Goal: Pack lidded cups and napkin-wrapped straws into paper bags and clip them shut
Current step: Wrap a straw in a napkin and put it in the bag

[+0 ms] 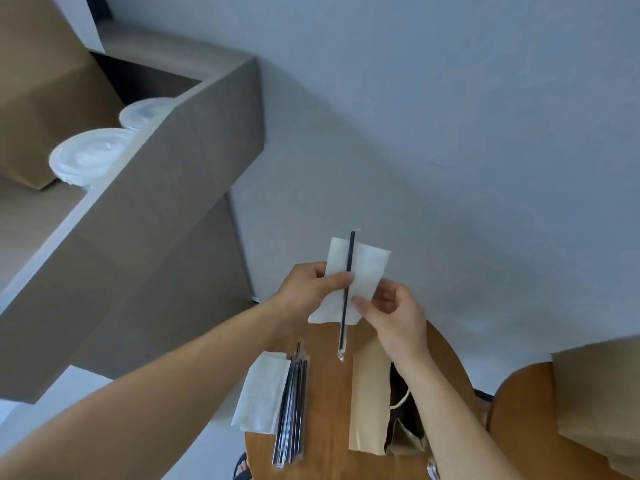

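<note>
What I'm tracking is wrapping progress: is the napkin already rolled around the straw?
No, the napkin lies open and flat behind the straw, pinched by the left hand and right hand.

Both bare arms are reaching forward, forearms converging; the left hand (308, 289) is gripping a white napkin (367, 268), its thumb pressing a dark straw (350, 258) against the paper; the right hand (394, 313) is pinching the napkin's near edge between thumb and curled fingers.
</note>
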{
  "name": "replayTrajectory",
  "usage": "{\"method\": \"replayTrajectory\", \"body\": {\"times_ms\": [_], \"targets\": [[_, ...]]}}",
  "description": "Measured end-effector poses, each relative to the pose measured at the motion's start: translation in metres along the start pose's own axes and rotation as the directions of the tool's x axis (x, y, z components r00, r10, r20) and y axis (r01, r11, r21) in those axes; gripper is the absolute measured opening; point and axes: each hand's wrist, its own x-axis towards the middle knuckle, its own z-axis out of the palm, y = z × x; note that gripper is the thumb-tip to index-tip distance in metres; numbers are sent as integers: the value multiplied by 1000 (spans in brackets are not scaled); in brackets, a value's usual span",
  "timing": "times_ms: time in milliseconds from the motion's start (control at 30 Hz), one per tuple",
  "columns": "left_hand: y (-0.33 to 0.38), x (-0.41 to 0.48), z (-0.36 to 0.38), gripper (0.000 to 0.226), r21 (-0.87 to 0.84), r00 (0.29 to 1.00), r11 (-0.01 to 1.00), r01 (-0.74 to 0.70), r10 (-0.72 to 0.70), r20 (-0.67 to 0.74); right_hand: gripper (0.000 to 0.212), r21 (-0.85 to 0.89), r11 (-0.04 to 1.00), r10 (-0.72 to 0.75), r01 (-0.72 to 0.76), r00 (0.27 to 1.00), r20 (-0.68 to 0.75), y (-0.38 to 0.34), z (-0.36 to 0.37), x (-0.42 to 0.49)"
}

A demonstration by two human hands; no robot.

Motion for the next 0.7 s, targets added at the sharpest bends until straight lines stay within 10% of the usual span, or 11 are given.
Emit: {"method": "replayTrajectory", "body": {"times_ms": [167,533,700], "targets": [[30,-2,29,31,10,992,999,-53,52,117,34,175,984,-73,35,974,216,-32,-38,6],[23,11,81,17,122,988,989,-84,67,142,10,-25,999,-41,42,999,15,-29,-106,11],[-38,8,69,55,729,922,683,-45,-253,294,9,38,999,-7,22,939,-344,-22,-117,40]]}}
